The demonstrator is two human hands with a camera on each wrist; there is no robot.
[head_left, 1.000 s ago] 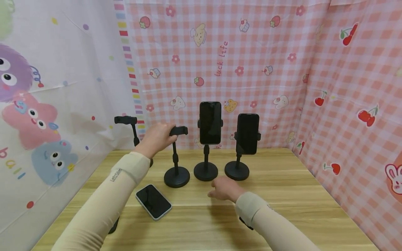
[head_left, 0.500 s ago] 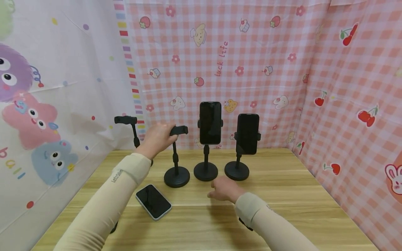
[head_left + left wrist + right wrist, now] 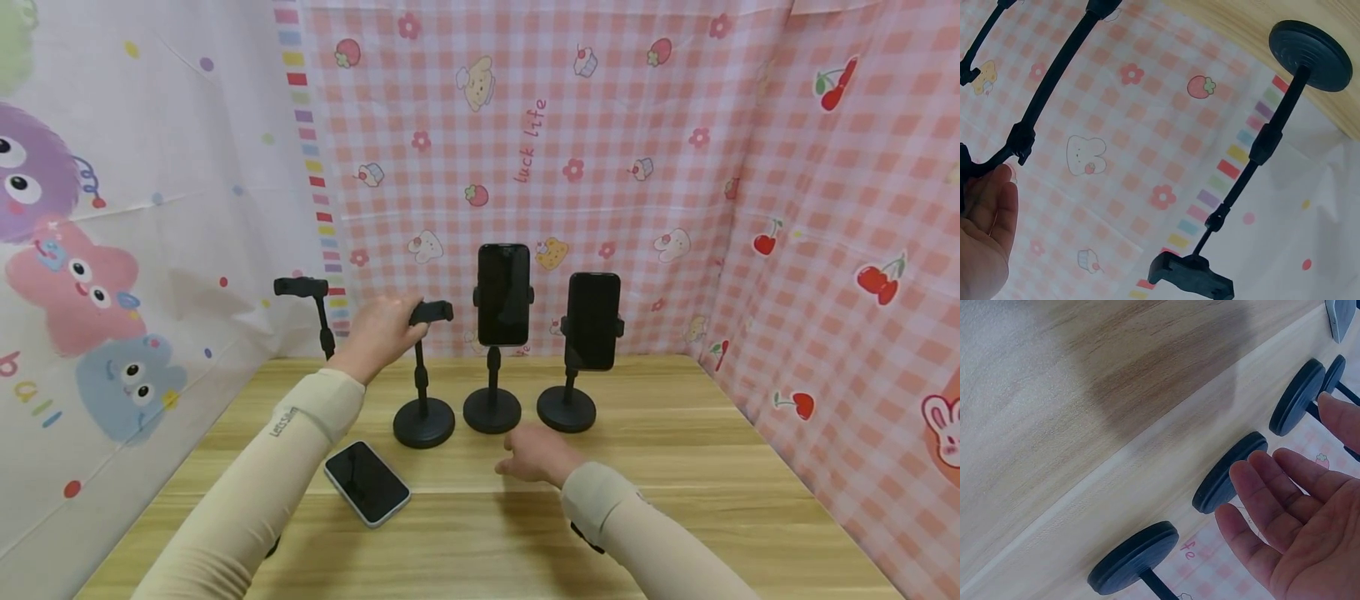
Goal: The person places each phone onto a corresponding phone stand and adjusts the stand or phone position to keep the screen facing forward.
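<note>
My left hand [image 3: 378, 332] grips the black clamp [image 3: 432, 312] at the top of a phone stand [image 3: 423, 423], which stands upright on its round base. In the left wrist view, the fingers of the left hand [image 3: 985, 231] lie against the clamp's underside near the neck joint; the clamp itself is mostly cut off. My right hand [image 3: 542, 454] hovers over the table before the middle stands and holds nothing. Its fingers are loosely bent in the right wrist view, where the right hand [image 3: 1304, 531] partly covers one stand base [image 3: 1232, 472].
Two stands farther right hold black phones, a taller phone [image 3: 503, 294] and a lower phone [image 3: 592, 321]. A stand with a bare clamp [image 3: 301, 287] is at the left. A light-edged phone [image 3: 367, 483] lies face up on the wooden table [image 3: 450, 542]. Patterned cloth walls enclose the table.
My left hand and the clamp in it have shifted very slightly to the right. The right hand has stayed in place.
</note>
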